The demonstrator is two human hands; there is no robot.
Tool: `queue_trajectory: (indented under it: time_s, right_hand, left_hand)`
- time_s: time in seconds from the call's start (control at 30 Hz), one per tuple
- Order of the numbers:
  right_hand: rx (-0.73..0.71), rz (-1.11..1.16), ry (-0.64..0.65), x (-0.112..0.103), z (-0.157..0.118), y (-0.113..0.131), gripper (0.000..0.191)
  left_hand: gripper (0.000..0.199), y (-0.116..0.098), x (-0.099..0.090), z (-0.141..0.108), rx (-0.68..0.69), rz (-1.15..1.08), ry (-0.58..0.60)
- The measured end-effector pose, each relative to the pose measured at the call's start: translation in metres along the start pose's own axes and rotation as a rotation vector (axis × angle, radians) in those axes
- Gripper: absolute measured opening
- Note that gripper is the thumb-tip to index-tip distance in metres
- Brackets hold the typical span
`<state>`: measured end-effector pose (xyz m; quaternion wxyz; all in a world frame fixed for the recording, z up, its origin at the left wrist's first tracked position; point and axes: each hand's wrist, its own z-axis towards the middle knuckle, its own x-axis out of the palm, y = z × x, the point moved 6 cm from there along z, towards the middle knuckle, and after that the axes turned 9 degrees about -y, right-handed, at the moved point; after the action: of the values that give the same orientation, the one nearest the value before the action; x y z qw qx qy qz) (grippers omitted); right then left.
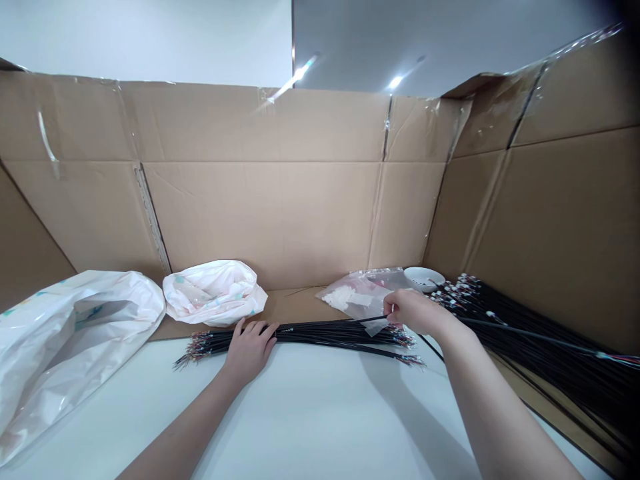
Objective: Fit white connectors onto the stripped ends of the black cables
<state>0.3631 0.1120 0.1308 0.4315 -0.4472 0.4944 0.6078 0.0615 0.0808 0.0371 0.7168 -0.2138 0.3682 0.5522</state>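
Observation:
A bundle of black cables (320,332) lies crosswise on the white table, with stripped, coloured wire ends fanned out at both sides. My left hand (251,350) rests over the bundle near its left end, fingers spread and laid across the cables. At the bundle's right end, my right hand (413,311) is closed in a pinch on one black cable (370,319), raised slightly above the others. The fingertips partly hide that cable's end. Beside this hand lies a clear plastic bag (350,293) with small white pieces in it.
A white bowl (424,279) stands behind my right hand. More black cables with white connectors (540,340) are heaped at the right. Two white plastic bags, a large one (45,360) and a smaller one (215,293), lie at the left. Cardboard walls (280,213) enclose the table.

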Motion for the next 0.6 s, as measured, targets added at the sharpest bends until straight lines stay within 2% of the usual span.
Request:
queue_trajectory:
  time_s: [0.17,0.33,0.6]
  right_hand:
    - [0.008,0.000,0.025,-0.005,-0.008,0.005,0.016]
    - [0.009,-0.007,0.012,-0.008,-0.008,0.000,0.014]
    - [0.065,-0.089,-0.151,-0.043,-0.028,-0.013,0.012]
  left_hand:
    - [0.033,0.001,0.002,-0.001,-0.009,0.008,0.015]
    - [0.035,0.003,0.005,-0.001,-0.023,0.009,0.026]
    - [0.035,0.004,0.005,-0.001,-0.026,-0.010,0.042]
